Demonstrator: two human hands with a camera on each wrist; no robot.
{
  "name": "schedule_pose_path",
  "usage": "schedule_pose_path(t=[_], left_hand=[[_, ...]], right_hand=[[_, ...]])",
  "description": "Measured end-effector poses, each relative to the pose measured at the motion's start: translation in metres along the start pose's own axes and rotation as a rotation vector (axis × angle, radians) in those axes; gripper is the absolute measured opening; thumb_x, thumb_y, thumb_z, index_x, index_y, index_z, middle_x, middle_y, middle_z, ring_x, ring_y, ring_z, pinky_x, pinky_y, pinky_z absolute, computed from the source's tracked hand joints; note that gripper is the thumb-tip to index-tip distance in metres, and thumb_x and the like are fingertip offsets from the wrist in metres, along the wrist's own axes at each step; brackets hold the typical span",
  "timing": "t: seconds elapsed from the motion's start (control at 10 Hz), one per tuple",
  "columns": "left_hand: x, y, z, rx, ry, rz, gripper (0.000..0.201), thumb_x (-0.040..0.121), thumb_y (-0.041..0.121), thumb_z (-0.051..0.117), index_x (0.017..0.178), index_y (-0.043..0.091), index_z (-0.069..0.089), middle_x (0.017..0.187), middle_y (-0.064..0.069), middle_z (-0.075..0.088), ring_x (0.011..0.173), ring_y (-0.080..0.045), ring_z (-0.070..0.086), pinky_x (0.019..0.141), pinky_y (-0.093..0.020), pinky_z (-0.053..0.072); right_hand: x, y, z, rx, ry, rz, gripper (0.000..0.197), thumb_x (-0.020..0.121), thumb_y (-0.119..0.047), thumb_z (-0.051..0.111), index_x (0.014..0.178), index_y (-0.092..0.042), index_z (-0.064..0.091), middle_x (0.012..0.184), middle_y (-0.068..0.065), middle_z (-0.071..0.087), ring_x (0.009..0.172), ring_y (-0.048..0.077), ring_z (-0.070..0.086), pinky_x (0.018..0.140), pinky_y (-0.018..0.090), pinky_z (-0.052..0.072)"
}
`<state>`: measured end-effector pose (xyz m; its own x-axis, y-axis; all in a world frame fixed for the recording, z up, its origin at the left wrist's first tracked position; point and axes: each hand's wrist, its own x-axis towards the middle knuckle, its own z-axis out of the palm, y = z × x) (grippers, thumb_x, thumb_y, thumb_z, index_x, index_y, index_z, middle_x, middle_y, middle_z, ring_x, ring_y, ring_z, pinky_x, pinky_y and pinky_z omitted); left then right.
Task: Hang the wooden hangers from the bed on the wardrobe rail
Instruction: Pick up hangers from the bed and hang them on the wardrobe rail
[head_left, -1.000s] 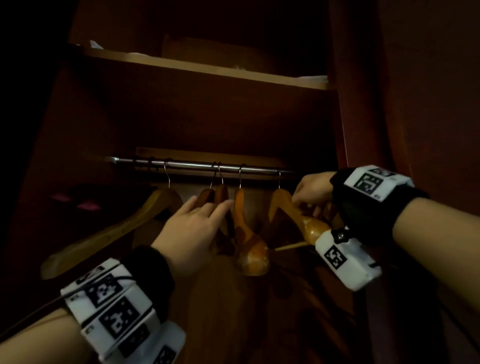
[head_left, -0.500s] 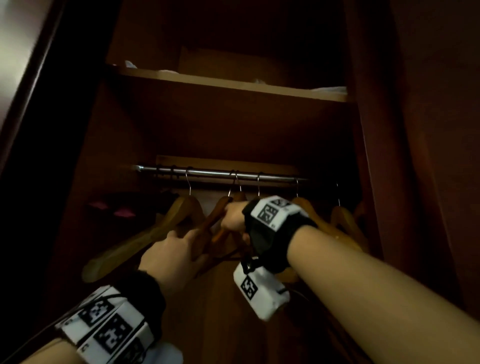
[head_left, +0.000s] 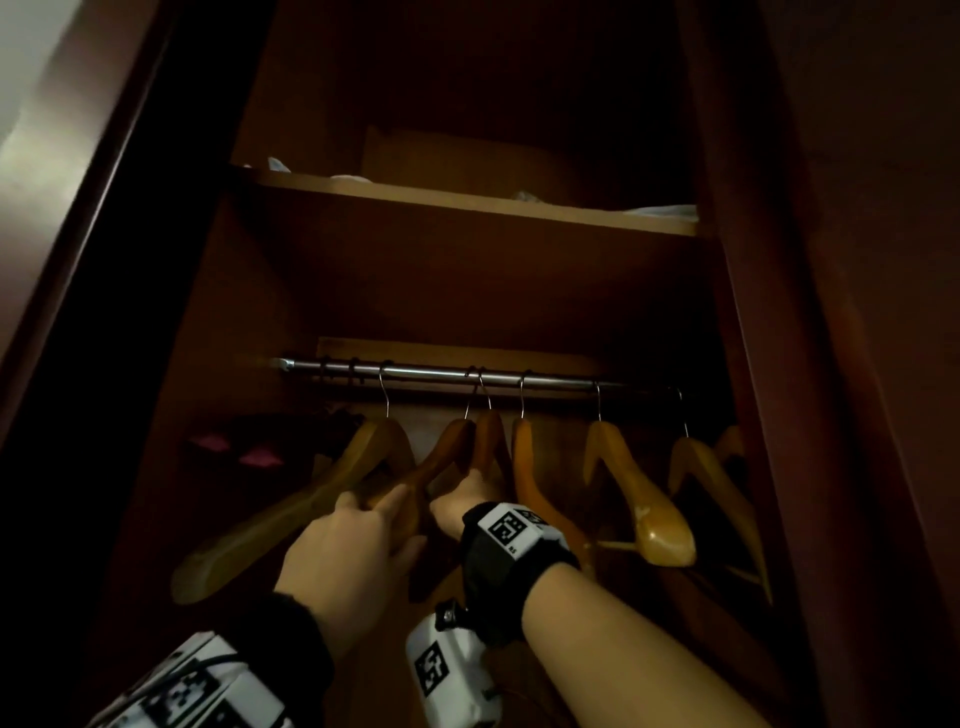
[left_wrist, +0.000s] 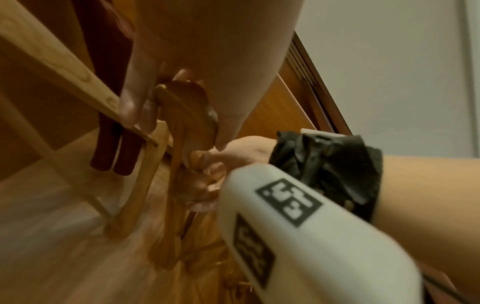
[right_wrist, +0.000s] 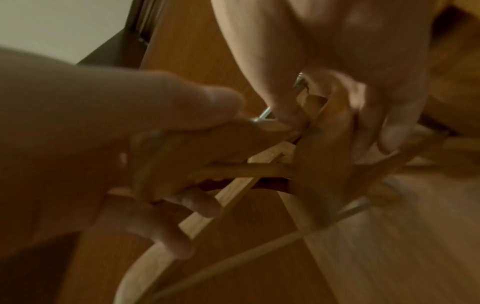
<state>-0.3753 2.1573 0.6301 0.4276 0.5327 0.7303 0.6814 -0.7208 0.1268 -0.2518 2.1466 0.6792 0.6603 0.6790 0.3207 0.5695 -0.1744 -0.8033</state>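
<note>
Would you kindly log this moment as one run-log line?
stage: spacing hangers | left hand: grips wooden hanger | right hand: grips neighbouring hanger | rail: hooks on

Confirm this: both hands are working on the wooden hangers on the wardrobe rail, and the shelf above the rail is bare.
Not quite. The shelf above the rail is not bare: the head view shows pale items lying on it. Both the left hand and right hand are at the wooden hangers.

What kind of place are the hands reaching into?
Most likely the inside of a wardrobe: a metal rail carries wooden hangers, a wooden shelf sits above, and dark wooden walls close it in.
</note>
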Motion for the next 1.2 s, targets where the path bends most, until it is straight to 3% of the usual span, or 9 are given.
schedule_pose_path(t=[0.2, 0.3, 0.5, 0.7, 0.8, 0.9, 1.0, 1.1, 1.2], left_hand=[[0.004, -0.005, 0.000, 0.051, -0.023, -0.027, 0.061, 0.094, 0.052, 0.035, 0.148, 0.038, 0.010, 0.127, -0.006, 0.044, 0.108, -0.019, 0.058, 0.085, -0.025, 0.049], [0.005, -0.002, 0.000, 0.060, -0.032, -0.038, 0.063, 0.094, 0.050, 0.038, 0.149, 0.035, 0.010, 0.127, -0.007, 0.043, 0.109, -0.020, 0.057, 0.087, -0.026, 0.050], [0.016, 0.000, 0.007, 0.036, -0.085, -0.089, 0.072, 0.090, 0.054, 0.043, 0.149, 0.033, 0.008, 0.126, -0.008, 0.046, 0.106, -0.020, 0.059, 0.086, -0.028, 0.053], [0.023, -0.008, 0.010, 0.007, -0.041, -0.096, 0.074, 0.088, 0.051, 0.050, 0.149, 0.032, 0.012, 0.118, -0.003, 0.057, 0.102, -0.018, 0.061, 0.084, -0.027, 0.053], [0.024, -0.012, 0.009, -0.013, -0.034, -0.099, 0.075, 0.087, 0.052, 0.051, 0.149, 0.033, 0.012, 0.114, -0.005, 0.057, 0.100, -0.021, 0.061, 0.085, -0.030, 0.054], [0.023, -0.012, 0.002, 0.016, -0.029, -0.099, 0.073, 0.089, 0.051, 0.049, 0.149, 0.034, 0.012, 0.121, -0.009, 0.049, 0.105, -0.022, 0.057, 0.090, -0.030, 0.051], [0.020, -0.013, -0.008, 0.032, -0.031, -0.116, 0.070, 0.090, 0.049, 0.049, 0.149, 0.031, 0.015, 0.124, -0.010, 0.045, 0.107, -0.022, 0.055, 0.089, -0.027, 0.050], [0.017, -0.018, -0.018, -0.027, 0.011, -0.137, 0.058, 0.090, 0.046, 0.052, 0.142, 0.030, 0.033, 0.104, -0.004, 0.045, 0.093, -0.020, 0.055, 0.078, -0.025, 0.047], [0.013, -0.023, -0.027, -0.025, 0.036, -0.149, 0.057, 0.089, 0.046, 0.052, 0.141, 0.031, 0.035, 0.101, -0.004, 0.047, 0.102, -0.025, 0.058, 0.079, -0.027, 0.045]], right_hand=[[0.004, 0.005, -0.005, 0.106, 0.095, 0.000, 0.076, 0.094, -0.011, 0.051, 0.152, -0.012, 0.002, 0.144, 0.017, 0.038, 0.129, 0.029, 0.046, 0.107, 0.036, 0.040], [0.003, 0.016, -0.015, 0.080, 0.056, -0.050, 0.068, 0.090, -0.009, 0.052, 0.148, -0.006, 0.016, 0.147, 0.019, 0.031, 0.132, 0.033, 0.040, 0.108, 0.040, 0.039], [0.007, 0.026, -0.028, -0.065, 0.141, -0.076, 0.052, 0.092, -0.010, 0.048, 0.141, -0.004, 0.031, 0.140, 0.017, 0.043, 0.127, 0.030, 0.046, 0.104, 0.035, 0.042], [0.021, 0.031, -0.045, -0.123, 0.201, -0.018, 0.039, 0.097, -0.007, 0.042, 0.135, -0.002, 0.038, 0.120, 0.016, 0.056, 0.111, 0.032, 0.059, 0.073, 0.029, 0.050], [0.026, 0.038, -0.051, -0.162, 0.182, -0.029, 0.042, 0.096, -0.008, 0.046, 0.137, -0.003, 0.037, 0.125, 0.017, 0.054, 0.096, 0.027, 0.055, 0.052, 0.022, 0.033], [0.023, 0.040, -0.058, -0.101, 0.178, -0.012, 0.027, 0.098, -0.011, 0.042, 0.124, -0.005, 0.046, 0.093, 0.010, 0.053, 0.069, 0.021, 0.047, 0.051, 0.023, 0.034], [0.016, 0.040, -0.070, -0.138, 0.075, -0.084, 0.022, 0.091, -0.008, 0.051, 0.111, -0.016, 0.053, 0.098, 0.011, 0.056, 0.072, 0.018, 0.052, 0.072, 0.029, 0.049], [-0.002, 0.033, -0.083, -0.121, -0.002, -0.131, 0.049, 0.092, 0.000, 0.047, 0.140, -0.003, 0.037, 0.128, 0.018, 0.050, 0.080, 0.015, 0.055, 0.066, 0.020, 0.046], [-0.018, 0.021, -0.091, -0.345, -0.037, -0.095, 0.044, 0.097, -0.005, 0.044, 0.139, -0.001, 0.036, 0.107, 0.012, 0.059, 0.097, 0.026, 0.060, 0.083, 0.029, 0.050]])
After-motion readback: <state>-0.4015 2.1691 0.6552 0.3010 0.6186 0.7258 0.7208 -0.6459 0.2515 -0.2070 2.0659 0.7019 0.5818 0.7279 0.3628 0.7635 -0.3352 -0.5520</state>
